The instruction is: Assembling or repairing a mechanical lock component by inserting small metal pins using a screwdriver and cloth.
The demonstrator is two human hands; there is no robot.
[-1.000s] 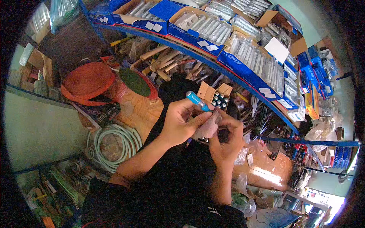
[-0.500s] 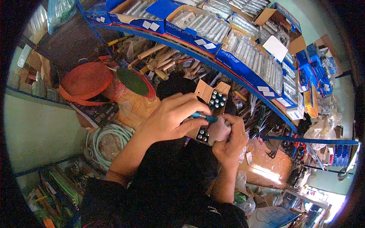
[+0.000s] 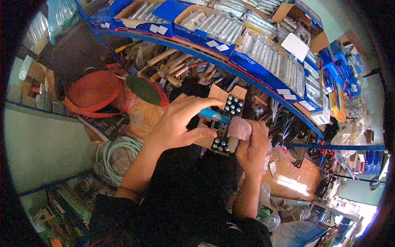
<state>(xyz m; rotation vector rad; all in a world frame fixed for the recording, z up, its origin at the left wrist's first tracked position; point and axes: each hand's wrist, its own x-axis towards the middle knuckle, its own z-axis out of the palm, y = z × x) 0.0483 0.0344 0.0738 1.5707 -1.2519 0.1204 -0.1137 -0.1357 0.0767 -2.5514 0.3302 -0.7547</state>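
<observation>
My left hand is spread over an open cardboard box of dark, silver-topped cylinders. Its index finger arches above a blue cylindrical object and its thumb is lower down, apart from that finger; whether any finger touches the object is unclear. The object lies tilted across the middle of the box. My right hand grips a pale pink cloth at the box's right side, its fingers curled behind it. Part of the box is hidden by both hands and the cloth.
A blue shelf carries boxes of wrapped parts across the back. Below are wooden handles. Red strap rolls and a pale coiled hose sit left, a brown board right.
My left hand has opened around the blue object, its index finger lifting from the thumb. My right hand and the cloth have shifted right, exposing more of the box.
</observation>
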